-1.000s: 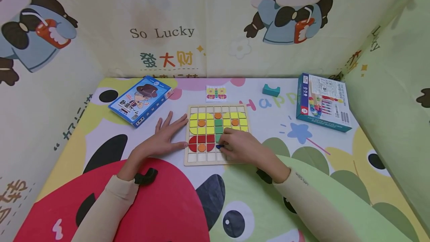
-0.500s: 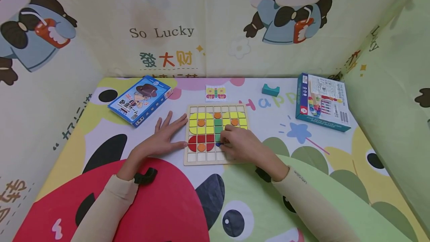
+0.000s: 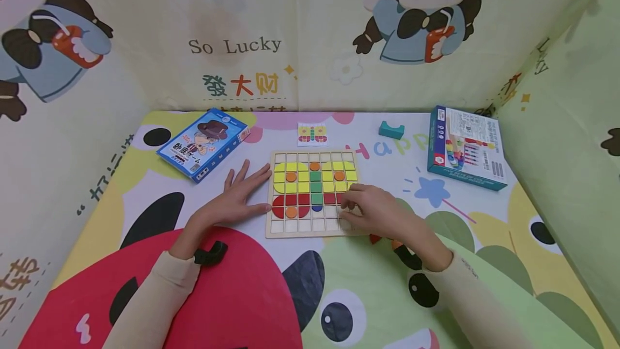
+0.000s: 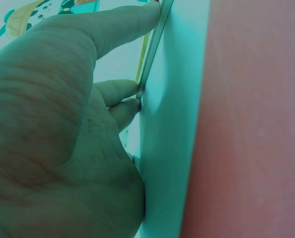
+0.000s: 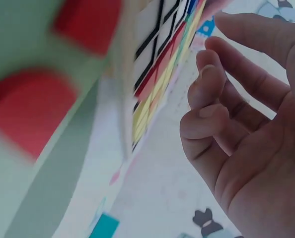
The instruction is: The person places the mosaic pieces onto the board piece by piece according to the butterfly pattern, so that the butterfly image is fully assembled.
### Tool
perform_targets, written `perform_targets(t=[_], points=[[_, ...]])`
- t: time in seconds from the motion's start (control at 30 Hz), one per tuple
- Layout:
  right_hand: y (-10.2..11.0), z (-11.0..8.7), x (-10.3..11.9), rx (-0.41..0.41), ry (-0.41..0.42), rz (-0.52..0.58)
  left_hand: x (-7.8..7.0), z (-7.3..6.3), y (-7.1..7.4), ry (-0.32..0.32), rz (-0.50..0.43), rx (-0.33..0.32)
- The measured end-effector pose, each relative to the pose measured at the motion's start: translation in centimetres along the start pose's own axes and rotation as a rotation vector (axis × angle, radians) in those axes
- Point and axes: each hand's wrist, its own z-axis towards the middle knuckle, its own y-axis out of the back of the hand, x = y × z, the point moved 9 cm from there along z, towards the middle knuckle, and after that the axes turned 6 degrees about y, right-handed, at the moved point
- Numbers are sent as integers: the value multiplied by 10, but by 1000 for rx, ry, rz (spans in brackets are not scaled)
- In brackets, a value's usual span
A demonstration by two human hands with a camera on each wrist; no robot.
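Observation:
A wooden grid board lies on the table, with yellow, red, orange and green pieces laid in a butterfly shape. A dark blue rounded piece sits below the green column. My left hand is spread at the board's left edge, fingertips and thumb touching the frame. Over the board's right side hovers my right hand, fingers loosely bent. The right wrist view shows its thumb and index finger apart, nothing between them. Part of the board's lower right is hidden under this hand.
Loose red pieces lie on the table by my right wrist, with an orange piece near them. Behind the board is a small butterfly card. A teal block, a blue box and a teal-edged box stand farther back.
My right hand pressed the dark blue piece into the cell below the green column and let go of it. It has since moved right, uncovering red pieces on the board.

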Motion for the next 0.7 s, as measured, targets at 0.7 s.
perform_targets(t=[0.7], points=[[-5, -70, -30, -18, -66, 13, -2, 0, 0, 8, 7, -1]])
